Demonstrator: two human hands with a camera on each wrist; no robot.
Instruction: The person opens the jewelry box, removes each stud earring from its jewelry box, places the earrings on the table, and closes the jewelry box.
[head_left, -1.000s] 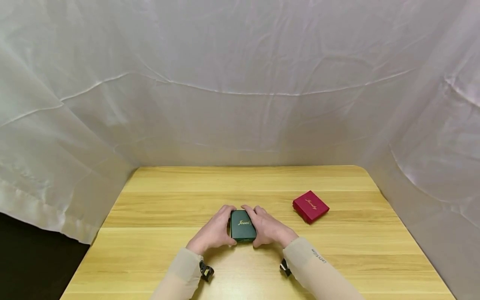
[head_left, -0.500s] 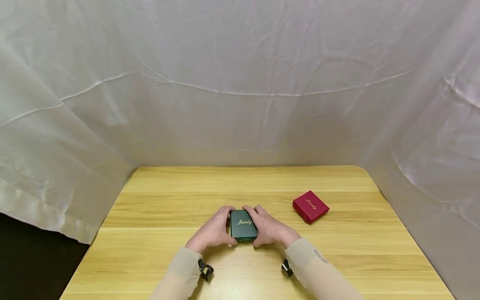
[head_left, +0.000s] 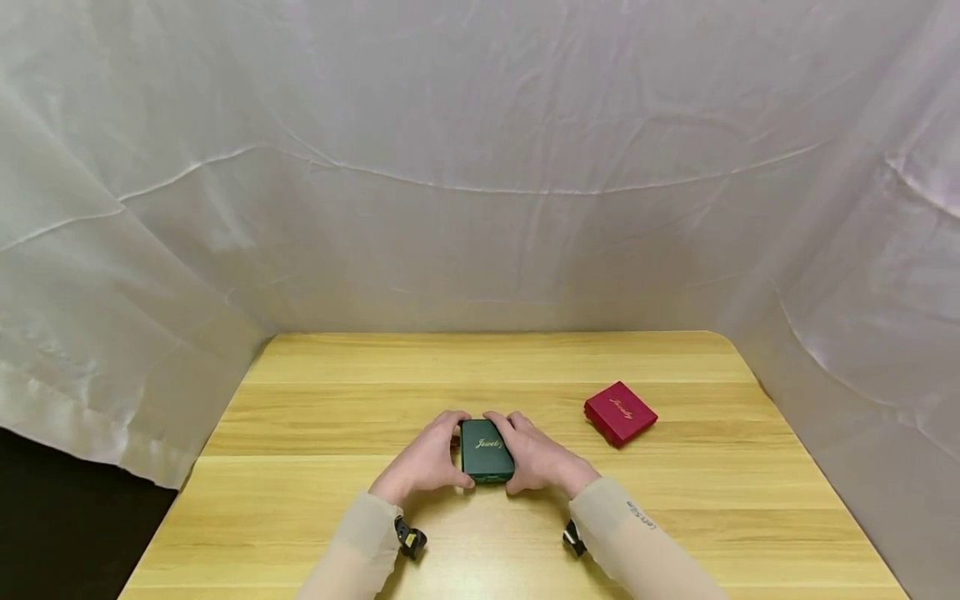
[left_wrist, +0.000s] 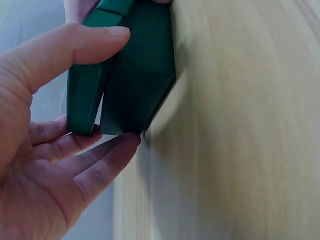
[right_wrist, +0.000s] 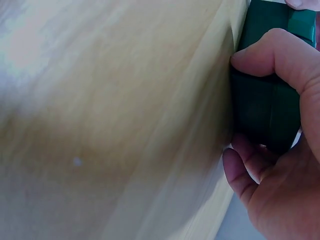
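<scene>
A dark green jewelry box (head_left: 484, 457) with gold lettering on its lid sits on the table between both hands. The left hand (head_left: 429, 460) holds its left side, thumb at the front and fingers behind. In the left wrist view that thumb lies across the lid's (left_wrist: 82, 102) front edge, and a narrow gap separates the lid from the base (left_wrist: 137, 65) at this side. Gripping the right side is the right hand (head_left: 537, 457). Its thumb (right_wrist: 255, 59) presses low on the front of the box in the right wrist view, with fingers behind; some of them are hidden.
A red jewelry box (head_left: 621, 413), lid on, lies turned at an angle farther back to the right. The wooden table (head_left: 337, 408) is bordered by pale hanging cloth (head_left: 480, 242) at the back and sides.
Very little differs. The right hand has shifted slightly to the right at the green box, showing a bit more of the lid's lettering. The left hand and red box look nearly unchanged.
</scene>
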